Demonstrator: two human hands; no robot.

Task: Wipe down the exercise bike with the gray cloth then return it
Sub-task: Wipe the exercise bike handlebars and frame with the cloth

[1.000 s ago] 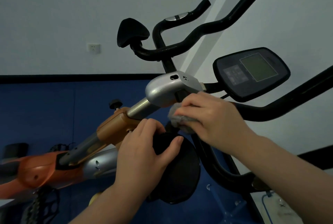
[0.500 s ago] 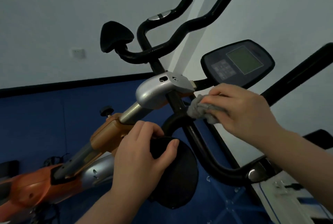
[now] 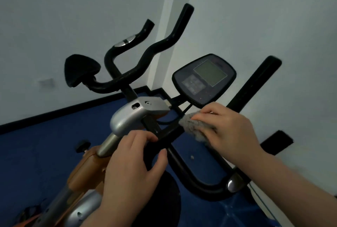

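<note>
The exercise bike fills the view, with a silver stem cover, black handlebars and a dark console. My right hand grips the gray cloth and presses it round the black handlebar tube just below the console. My left hand curls round a black bar by the round elbow pad, thumb on one side and fingers over the top. Part of the cloth is hidden under my right fingers.
A second black elbow pad sticks out at the left. The orange frame runs down to the lower left. Blue floor lies below, with white walls behind and a black bar at the right.
My right hand has slid the cloth to the right along the bar, away from the silver stem cover. My left hand has stayed on its grip. The view has tilted downward.
</note>
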